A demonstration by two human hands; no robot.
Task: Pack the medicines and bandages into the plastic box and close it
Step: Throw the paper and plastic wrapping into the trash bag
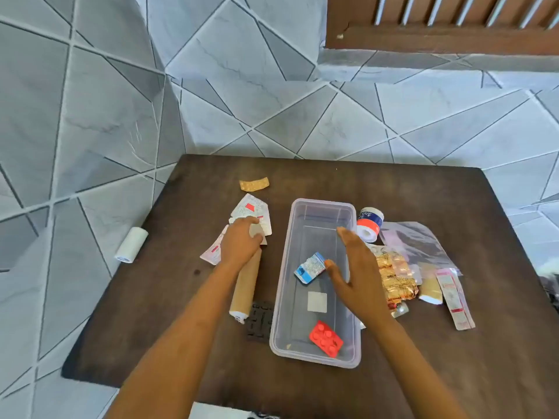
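Note:
An open clear plastic box (320, 207) stands mid-table. Inside lie a blue-and-white pill strip (309, 267), a red blister pack (326, 338) and a white square pad (317, 302). My right hand (355, 264) hovers over the box's right side, fingers spread, thumb beside the blue strip. My left hand (240, 241) rests on a pile of silver-and-red pill strips (252, 211) left of the box, fingers curled onto one of them. A tan bandage roll (245, 285) lies under my left wrist.
Right of the box lie an adhesive tape roll (369, 223), gold pill strips (393, 279), a clear bag (414, 240) and plaster strips (456, 300). A tan pill strip (254, 184) lies farther back. A white roll (131, 244) sits at the table's left edge. A black blister (259, 323) lies near the box.

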